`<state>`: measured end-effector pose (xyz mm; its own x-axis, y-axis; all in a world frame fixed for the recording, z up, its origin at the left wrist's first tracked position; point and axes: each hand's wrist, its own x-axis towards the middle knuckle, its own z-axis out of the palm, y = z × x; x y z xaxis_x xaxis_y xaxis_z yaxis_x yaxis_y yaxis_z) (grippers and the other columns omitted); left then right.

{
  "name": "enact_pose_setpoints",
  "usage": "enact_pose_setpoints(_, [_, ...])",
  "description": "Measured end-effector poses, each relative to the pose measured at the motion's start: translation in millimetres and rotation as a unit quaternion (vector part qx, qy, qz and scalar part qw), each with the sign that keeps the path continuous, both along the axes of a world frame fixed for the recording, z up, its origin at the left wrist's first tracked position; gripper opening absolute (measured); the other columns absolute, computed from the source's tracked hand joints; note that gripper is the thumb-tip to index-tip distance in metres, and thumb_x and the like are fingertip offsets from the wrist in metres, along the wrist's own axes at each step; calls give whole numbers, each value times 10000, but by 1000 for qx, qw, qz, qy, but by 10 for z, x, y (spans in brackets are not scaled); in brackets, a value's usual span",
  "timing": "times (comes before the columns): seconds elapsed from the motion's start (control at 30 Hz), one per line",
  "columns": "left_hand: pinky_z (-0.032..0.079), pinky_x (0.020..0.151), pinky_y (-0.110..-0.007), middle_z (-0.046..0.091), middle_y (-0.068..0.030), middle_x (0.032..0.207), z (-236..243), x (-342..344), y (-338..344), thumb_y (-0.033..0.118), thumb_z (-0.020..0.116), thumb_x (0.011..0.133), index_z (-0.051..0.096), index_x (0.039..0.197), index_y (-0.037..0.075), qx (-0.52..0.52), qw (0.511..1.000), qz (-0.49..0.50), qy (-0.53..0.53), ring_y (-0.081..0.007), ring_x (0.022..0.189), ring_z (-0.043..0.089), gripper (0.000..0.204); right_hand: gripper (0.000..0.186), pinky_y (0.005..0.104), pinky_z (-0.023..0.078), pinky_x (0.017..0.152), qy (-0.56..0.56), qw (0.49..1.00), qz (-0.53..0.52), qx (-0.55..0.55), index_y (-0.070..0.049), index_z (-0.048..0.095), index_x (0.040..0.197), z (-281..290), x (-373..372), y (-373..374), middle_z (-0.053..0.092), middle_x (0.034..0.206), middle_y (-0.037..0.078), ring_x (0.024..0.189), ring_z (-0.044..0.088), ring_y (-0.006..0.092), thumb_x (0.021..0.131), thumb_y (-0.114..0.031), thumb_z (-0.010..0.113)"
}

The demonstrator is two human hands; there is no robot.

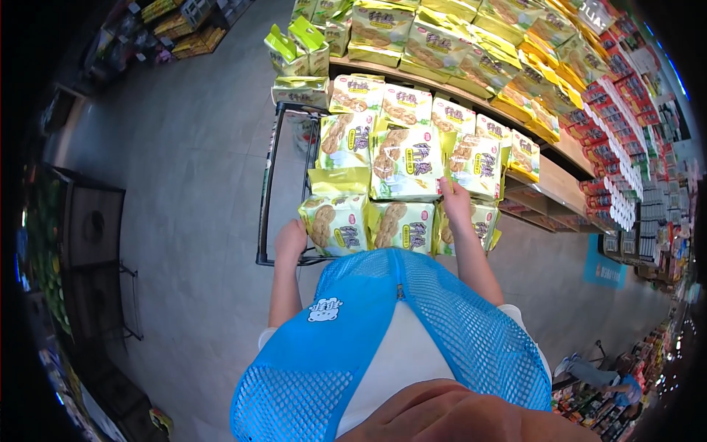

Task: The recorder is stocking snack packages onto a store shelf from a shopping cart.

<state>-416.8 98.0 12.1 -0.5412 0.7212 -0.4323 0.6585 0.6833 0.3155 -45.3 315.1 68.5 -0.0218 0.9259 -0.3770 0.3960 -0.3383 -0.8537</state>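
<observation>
Snack bag (406, 163) is corner-pinched by your right hand (457, 204); whether your left hand (291, 240) grips anything, I cannot tell.

So the snack packs (406, 163) are pale cream with yellow-green edges, brown biscuit pictures and chunky purple lettering, plus a little red badge up top. The bags (438, 44) on the upper shelf run lime green into proper yellow. Vest (353, 298) is super bright blue, part plain, part open mesh pattern, with a white bear print (322, 311). Shirt (405, 353) is white, cart frame (270, 169) black, floor (191, 191) plain grey.
</observation>
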Motion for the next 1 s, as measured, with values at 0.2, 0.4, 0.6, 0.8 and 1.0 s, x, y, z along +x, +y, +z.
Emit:
enact_pose_setpoints(0.2, [522, 766, -563, 710, -224, 938, 637, -127, 470, 339, 480, 1032, 678, 1001, 38, 169, 982, 13, 81, -452, 871, 674, 361, 465, 305, 478, 848, 80, 993, -73, 52, 44, 684, 1205, 246, -60, -30, 720, 1034, 91, 899, 601, 142, 1053, -384, 588])
enact_pose_setpoints(0.4, [529, 783, -548, 709, -208, 960, 625, -52, 1152, 325, 529, 1009, 673, 1026, 50, 214, 976, -37, 31, -431, 903, 678, 312, 442, 321, 486, 857, 13, 989, 0, 145, 50, 699, 1168, 773, -17, 65, 733, 984, 127, 910, 619, 166, 1054, -358, 574])
enact_pose_setpoints(0.6, [526, 871, -534, 679, -212, 1149, 106, -316, 1846, 346, 562, 998, 625, 1156, 41, 230, 972, 7, 44, -419, 1036, 662, 349, 386, 297, 439, 710, 39, 981, 19, 189, 17, 696, 1007, 968, -88, 204, 607, 749, 16, 733, 493, 110, 1051, -348, 577])
enact_pose_setpoints(0.8, [513, 922, -546, 672, -263, 1156, -252, -461, 2169, 464, 478, 1033, 614, 1138, -5, 170, 983, 62, 42, -431, 1099, 649, 499, 349, 248, 451, 806, -23, 983, 80, 166, 20, 712, 1152, 1113, -54, 310, 697, 964, 6, 872, 553, 79, 1062, -295, 592])
enact_pose_setpoints(1.0, [517, 889, -571, 704, -292, 1064, -647, -309, 2002, 520, 371, 1060, 644, 1085, 13, 137, 989, 55, -31, -459, 1030, 673, 576, 293, 246, 442, 714, 41, 971, 49, 231, 17, 716, 1097, 1333, -209, 551, 626, 820, -25, 771, 510, 70, 1047, -256, 623])
